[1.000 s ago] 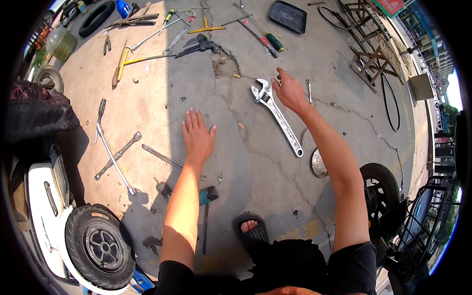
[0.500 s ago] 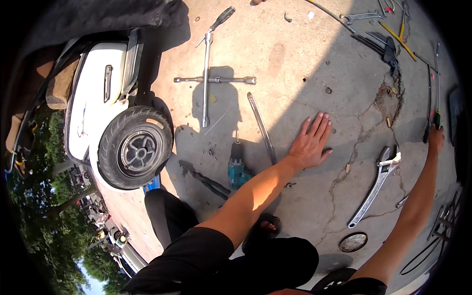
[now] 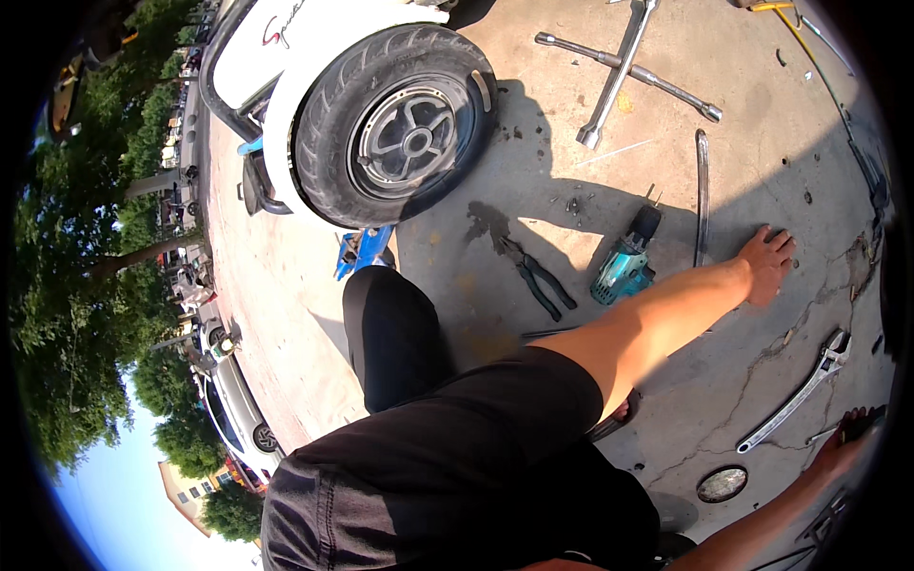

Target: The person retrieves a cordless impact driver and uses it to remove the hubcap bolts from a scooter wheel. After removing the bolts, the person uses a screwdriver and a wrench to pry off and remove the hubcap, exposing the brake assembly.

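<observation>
My left hand (image 3: 766,265) lies on the concrete with fingers apart, holding nothing, to the right of a teal cordless drill (image 3: 619,266) and a long metal bar (image 3: 702,195). Pliers (image 3: 543,281) lie left of the drill. My right hand (image 3: 843,443) is at the dim right rim, fingers curled on something dark that I cannot make out. A large adjustable wrench (image 3: 795,400) lies just left of it, and a round metal lid (image 3: 722,485) lies below. A cross lug wrench (image 3: 619,71) rests beyond the drill.
A white scooter body (image 3: 262,62) with a wheel (image 3: 395,124) stands at upper left beside a blue jack (image 3: 357,252). Other tools (image 3: 790,24) lie along the upper right edge. Trees, a parked car (image 3: 238,409) and two-wheelers are in the background at left.
The view has swung toward the scooter on the left. My right hand has moved from beside the adjustable wrench to long tools, its fingers now curled. My left hand still rests on the ground.
</observation>
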Demonstrator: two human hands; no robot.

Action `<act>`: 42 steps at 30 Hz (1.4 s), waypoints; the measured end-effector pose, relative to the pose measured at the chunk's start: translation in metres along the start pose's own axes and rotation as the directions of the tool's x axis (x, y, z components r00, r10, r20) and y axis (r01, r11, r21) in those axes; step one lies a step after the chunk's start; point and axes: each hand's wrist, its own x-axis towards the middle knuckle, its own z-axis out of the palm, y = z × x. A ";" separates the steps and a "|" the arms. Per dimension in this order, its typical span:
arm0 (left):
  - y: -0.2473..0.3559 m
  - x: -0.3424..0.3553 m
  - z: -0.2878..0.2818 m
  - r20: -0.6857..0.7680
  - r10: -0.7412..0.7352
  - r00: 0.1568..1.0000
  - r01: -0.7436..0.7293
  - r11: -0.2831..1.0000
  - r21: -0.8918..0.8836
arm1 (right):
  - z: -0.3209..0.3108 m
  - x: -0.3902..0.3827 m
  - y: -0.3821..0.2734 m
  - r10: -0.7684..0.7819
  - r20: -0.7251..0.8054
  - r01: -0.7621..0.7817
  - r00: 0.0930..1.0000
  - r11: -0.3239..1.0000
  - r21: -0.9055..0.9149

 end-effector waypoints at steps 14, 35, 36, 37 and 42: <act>-0.014 -0.324 -0.259 0.747 0.088 0.659 -0.353 0.913 0.204 | 0.211 -0.522 -0.077 0.346 0.337 -0.196 0.876 0.892 -0.409; -0.240 -0.343 -0.499 -0.227 0.231 0.946 0.018 0.663 0.748 | 0.285 -0.688 0.123 0.496 0.823 -0.343 0.279 0.851 -0.397; -0.239 -0.342 -0.498 -0.230 0.212 0.950 0.032 0.666 0.746 | 0.286 -0.690 0.121 0.499 0.827 -0.386 0.258 0.838 -0.385; -0.238 -0.341 -0.498 -0.233 0.193 0.953 0.046 0.667 0.744 | 0.287 -0.690 0.121 0.500 0.833 -0.427 0.237 0.824 -0.373; -0.234 -0.335 -0.497 -0.255 0.154 0.955 0.121 0.582 0.804 | 0.293 -0.683 0.106 0.443 0.833 -0.207 0.333 0.896 -0.393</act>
